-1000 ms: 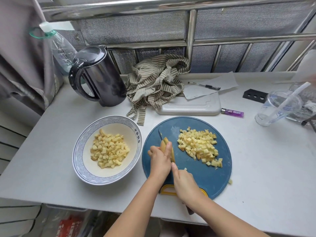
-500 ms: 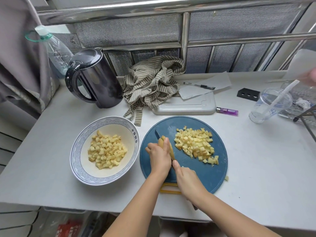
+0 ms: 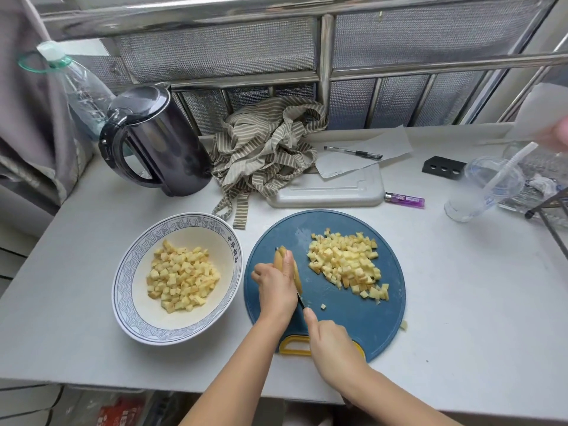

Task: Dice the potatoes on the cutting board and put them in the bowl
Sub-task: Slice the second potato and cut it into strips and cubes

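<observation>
1. The pale yellow, elongated potato piece lies on the left half of the round blue plastic cutting board. Its long axis runs away from the person, leaning slightly to the far left.
2. It is held from above and from its left side by the left hand. The fingers are curled down over it, and one finger is stretched along its top towards the far end.
3. The dark, thin-bladed knife is set along that same axis, against the right side of the piece. Only a sliver of blade shows between the two hands, so a lengthwise cut – strips before cubes – is judged to be in hand.
4. The right hand is nearer the person, over the board's yellow grip. It is closed round the knife handle, which is hidden under it, with the forefinger laid forward towards the blade.
5. The blade is very close to the left fingertips, so they are judged to be at risk as it travels.
6. A loose heap of potato cubes lies to the right on the board, apart from the knife.
7. The white ceramic bowl with a blue wave-patterned rim stands just left of the board – already part-filled with cubes.
</observation>
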The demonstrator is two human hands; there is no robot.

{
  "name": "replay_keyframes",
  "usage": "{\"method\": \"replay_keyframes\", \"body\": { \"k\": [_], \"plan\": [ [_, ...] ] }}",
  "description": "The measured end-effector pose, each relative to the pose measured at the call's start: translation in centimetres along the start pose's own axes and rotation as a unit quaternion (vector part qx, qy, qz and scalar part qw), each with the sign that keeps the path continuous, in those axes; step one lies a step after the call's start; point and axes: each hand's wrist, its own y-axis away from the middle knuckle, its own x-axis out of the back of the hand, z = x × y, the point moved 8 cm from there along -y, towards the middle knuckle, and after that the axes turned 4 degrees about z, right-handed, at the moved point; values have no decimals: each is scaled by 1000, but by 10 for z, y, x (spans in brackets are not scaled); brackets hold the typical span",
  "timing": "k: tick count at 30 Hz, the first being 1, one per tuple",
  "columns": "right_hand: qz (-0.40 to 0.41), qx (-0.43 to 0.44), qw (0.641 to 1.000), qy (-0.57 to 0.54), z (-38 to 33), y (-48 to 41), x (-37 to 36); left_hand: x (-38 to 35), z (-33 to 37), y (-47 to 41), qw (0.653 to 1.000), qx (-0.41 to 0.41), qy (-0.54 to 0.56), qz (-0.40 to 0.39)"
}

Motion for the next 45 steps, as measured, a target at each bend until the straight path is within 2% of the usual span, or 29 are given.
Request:
{"method": "replay_keyframes", "body": {
  "k": [10,17,22,27,32,40,45],
  "plan": [
    [-8,-17,1000,-23,-9,-29,2,-8,-4,8,998,21,-45,-27],
    [1,25,997,-78,-7,-29,4,-1,-26,-6,995,78,23,-63],
    [18,26,989,-144,4,-20,23,9,-33,-8,993,99,19,-64],
    [8,-1,989,-149,16,-11,24,13,-18,-3,999,31,-25,-29],
    [-16,-2,992,-122,14,-5,13,-8,-16,10,997,15,8,-74],
    [-62,-98,960,-256,28,-6,22,-11,-8,17,988,7,106,-114],
    [-69,-110,957,-260,31,-7,22,2,-7,6,996,-40,39,-69]
  ]
}}
